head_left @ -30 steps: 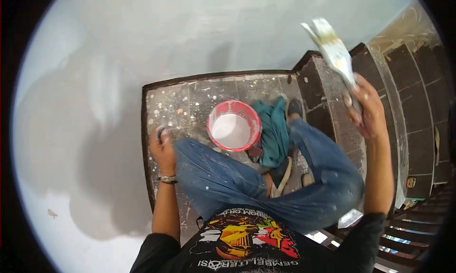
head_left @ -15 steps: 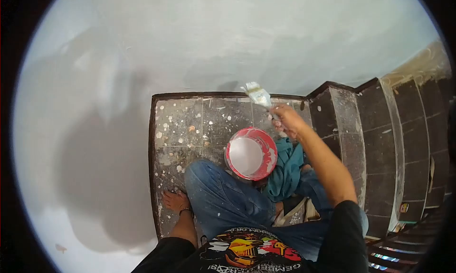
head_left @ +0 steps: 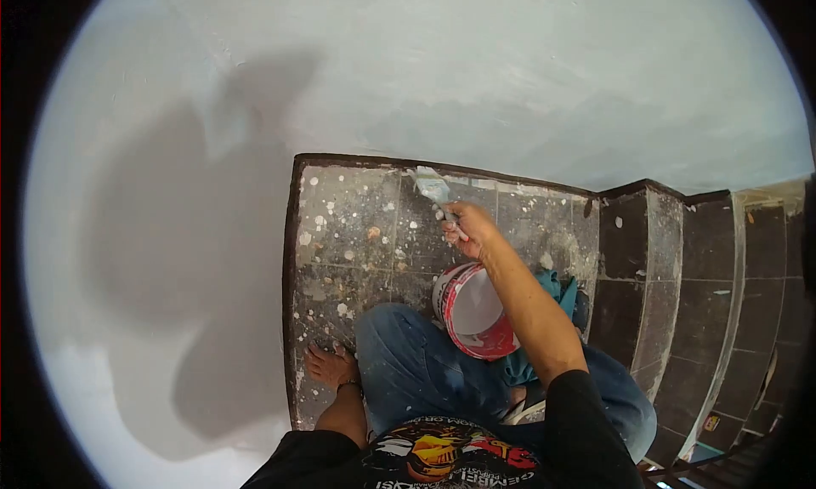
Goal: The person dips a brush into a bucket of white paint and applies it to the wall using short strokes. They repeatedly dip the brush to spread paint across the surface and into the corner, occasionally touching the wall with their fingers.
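My right hand is wrapped round the handle of a paint-smeared paintbrush. The bristles point away from me, near the dark skirting at the foot of the wall. Just below that forearm stands a red and white bucket of pale paint, partly covered by the arm. My left hand rests on the speckled floor beside my knee with its fingers spread and holds nothing. A teal cloth lies against the bucket, partly hidden behind my right arm.
A pale wall rises in front and continues round the left side, with my shadow on it. Dark skirting edges the paint-spotted tiles. To the right, dark tiled steps lead off, with railing bars at the lower right.
My right hand has brought the brush left and lower, close to the skirting. The view has shifted, so the bucket appears lower and to the right. My left hand stays on the floor.
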Demonstrator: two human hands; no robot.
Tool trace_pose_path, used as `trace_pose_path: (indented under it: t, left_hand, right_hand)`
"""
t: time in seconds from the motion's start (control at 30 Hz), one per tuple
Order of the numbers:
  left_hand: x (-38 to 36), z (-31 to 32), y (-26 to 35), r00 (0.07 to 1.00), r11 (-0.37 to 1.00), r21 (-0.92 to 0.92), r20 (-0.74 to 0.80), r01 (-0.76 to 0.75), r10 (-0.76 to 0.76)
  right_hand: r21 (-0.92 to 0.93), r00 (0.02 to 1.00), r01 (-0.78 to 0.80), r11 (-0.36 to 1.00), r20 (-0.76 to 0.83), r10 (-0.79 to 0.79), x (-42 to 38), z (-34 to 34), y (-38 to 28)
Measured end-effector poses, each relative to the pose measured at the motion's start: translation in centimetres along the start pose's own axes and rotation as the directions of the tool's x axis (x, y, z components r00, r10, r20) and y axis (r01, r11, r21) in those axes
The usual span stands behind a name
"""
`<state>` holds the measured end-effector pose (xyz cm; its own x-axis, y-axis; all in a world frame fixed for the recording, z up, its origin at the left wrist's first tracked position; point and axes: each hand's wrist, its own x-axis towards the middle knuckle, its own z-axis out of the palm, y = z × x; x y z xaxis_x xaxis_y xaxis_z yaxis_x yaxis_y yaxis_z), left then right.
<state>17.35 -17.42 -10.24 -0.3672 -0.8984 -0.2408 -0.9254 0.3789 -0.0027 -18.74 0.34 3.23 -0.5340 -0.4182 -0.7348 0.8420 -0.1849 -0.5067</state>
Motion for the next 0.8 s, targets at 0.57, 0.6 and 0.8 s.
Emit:
trace_pose_path:
  t: [0.57,0.6,0.8]
  left_hand:
    - [-0.2,0.3,-0.4,0.998,0.999,0.002,-0.040,-0.039,0.039]
    - [-0.2,0.3,-0.3,0.999,0.999,-0.004,-0.035,-0.034,0.033]
    - [-0.2,0.3,-0.4,1.000,1.000,-0.002,-0.017,-0.023,0.023]
  right_hand:
    - [-0.002,0.990,0.130,0.992,0.062,-0.129,5.8,8.5,1.9]
    - [-0.004,0.983,0.176,0.984,0.050,-0.175,5.6,8.9,1.8]
    - [-0.049,0.929,0.361,0.931,0.100,-0.355,-1.2,10.9,2.7]
